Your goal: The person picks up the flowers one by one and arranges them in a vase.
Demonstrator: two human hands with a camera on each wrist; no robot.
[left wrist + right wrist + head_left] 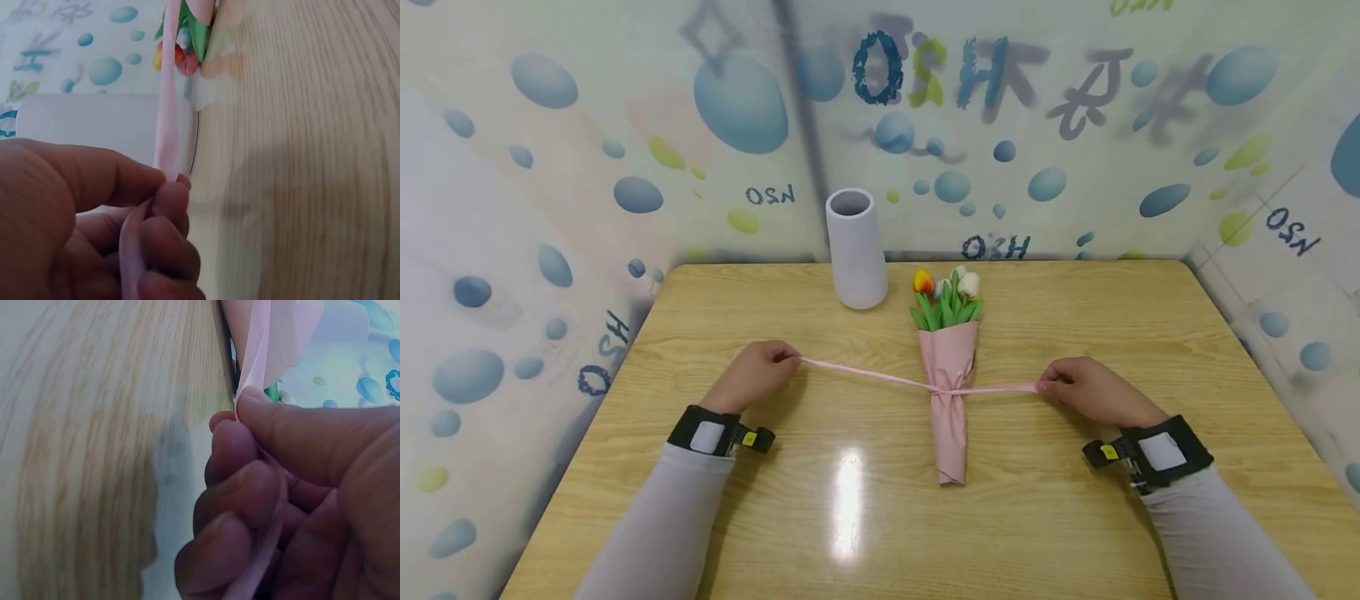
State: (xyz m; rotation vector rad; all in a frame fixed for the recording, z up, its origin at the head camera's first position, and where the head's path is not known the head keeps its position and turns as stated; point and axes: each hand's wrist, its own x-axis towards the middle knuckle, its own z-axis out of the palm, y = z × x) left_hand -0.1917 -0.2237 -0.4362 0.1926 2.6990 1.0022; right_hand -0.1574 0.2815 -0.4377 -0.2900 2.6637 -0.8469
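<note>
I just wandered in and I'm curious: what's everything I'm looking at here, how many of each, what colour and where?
Table: one, light wood, under everything
Vase: one, white, upright at the table's back, left of the flowers
Flowers: several, exact count hidden; one orange-red and yellow, others white; above the wrapping
Leaves: several, green, below the blooms
Wrapping paper: one bundle, pink, lying on the table
Ribbon: one, pink, crossing the wrapping's narrow waist, stretched between both hands
Backdrop: pale with blue and green spots and lettering, behind and beside the table
Wrist straps: two, black with white patches, one per wrist
Sleeves: two, pale grey, on the forearms
Left hand: one, pinching the ribbon's left stretch
Right hand: one, pinching its right stretch
</note>
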